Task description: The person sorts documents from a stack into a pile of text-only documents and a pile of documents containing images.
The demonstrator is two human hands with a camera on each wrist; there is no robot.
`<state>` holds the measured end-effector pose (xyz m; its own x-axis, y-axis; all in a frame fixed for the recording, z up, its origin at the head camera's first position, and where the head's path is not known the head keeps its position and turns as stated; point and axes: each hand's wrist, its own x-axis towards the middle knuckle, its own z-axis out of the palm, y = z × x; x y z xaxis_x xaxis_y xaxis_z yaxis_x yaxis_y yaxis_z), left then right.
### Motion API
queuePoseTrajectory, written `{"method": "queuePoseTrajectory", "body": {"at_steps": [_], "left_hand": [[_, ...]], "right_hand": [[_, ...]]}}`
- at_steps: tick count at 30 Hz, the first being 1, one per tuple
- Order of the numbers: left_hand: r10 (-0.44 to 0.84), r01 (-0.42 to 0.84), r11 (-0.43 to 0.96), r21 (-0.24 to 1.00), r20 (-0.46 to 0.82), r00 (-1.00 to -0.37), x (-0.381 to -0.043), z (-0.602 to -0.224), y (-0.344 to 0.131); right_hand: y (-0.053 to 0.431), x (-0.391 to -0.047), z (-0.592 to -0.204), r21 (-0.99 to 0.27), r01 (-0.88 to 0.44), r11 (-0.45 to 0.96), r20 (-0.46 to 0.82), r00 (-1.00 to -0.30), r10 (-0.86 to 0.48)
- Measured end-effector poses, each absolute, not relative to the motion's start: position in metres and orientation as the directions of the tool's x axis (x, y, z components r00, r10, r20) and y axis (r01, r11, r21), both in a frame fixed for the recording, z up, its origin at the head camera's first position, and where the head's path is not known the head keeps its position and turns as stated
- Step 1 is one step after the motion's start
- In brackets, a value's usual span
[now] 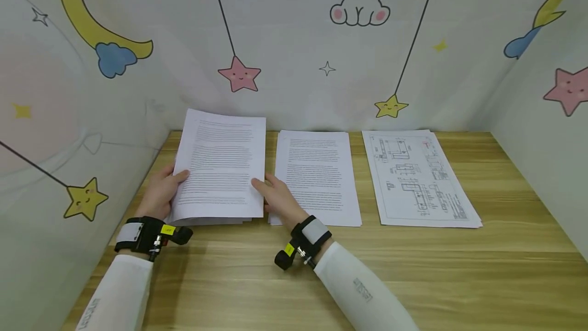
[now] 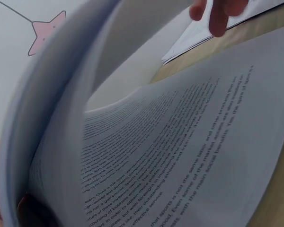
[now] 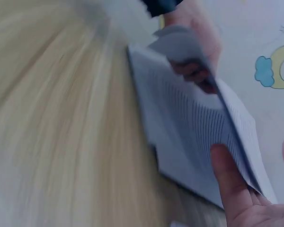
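A lifted batch of printed paper sheets (image 1: 220,167) is held above the left paper stack (image 1: 239,221). My left hand (image 1: 158,193) grips the batch's left edge, thumb on top and fingers underneath. At its right edge my right hand (image 1: 280,198) pinches the paper, with the thumb over the printed face. In the left wrist view the lifted sheets bow upward, and a printed page (image 2: 180,142) lies beneath them. The right wrist view shows the gap between the raised sheets and the lower pages (image 3: 180,137), with left fingers (image 3: 196,73) under the raised paper.
A second stack of text pages (image 1: 317,183) lies just right of my right hand. Farther right is a stack of technical drawings (image 1: 418,178). All rest on a wood-grain table (image 1: 257,295), with a patterned cloth wall (image 1: 294,14) behind and at both sides.
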<state>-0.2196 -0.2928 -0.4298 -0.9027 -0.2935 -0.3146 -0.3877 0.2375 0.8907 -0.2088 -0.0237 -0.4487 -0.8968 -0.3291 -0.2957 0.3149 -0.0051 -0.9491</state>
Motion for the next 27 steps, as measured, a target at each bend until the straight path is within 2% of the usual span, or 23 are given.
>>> {"method": "queuePoseTrajectory", "body": {"at_steps": [4,12,16,20,24,27], "left_hand": [[-0.266,-0.377,0.249,0.892,-0.311,-0.912,-0.219,-0.429,-0.287],[-0.219,-0.376,0.334,0.864,-0.317,-0.923,-0.216,-0.418,-0.282],[-0.243,-0.396,0.267,0.879,-0.336,-0.91,-0.218,-0.416,-0.282],[-0.322,-0.353,0.194,0.915,-0.28,-0.904,-0.231,-0.434,-0.295],[-0.399,-0.261,0.243,0.934,-0.149,-0.905,-0.254,-0.472,-0.322],[-0.408,-0.258,0.304,0.917,-0.12,-0.905,-0.265,-0.49,-0.334]], "right_hand": [[-0.028,-0.21,-0.45,-0.939,0.337,-0.076,-0.296,-0.898,-0.326],[-0.026,-0.211,-0.457,-0.952,0.307,-0.019,-0.297,-0.933,-0.201],[-0.023,-0.212,-0.459,-0.951,0.308,-0.043,-0.293,-0.934,-0.204],[-0.019,-0.212,-0.458,-0.952,0.302,-0.059,-0.283,-0.935,-0.211],[-0.014,-0.213,-0.457,-0.953,0.299,-0.056,-0.281,-0.935,-0.216],[-0.011,-0.215,-0.457,-0.951,0.304,-0.053,-0.285,-0.93,-0.232]]}}
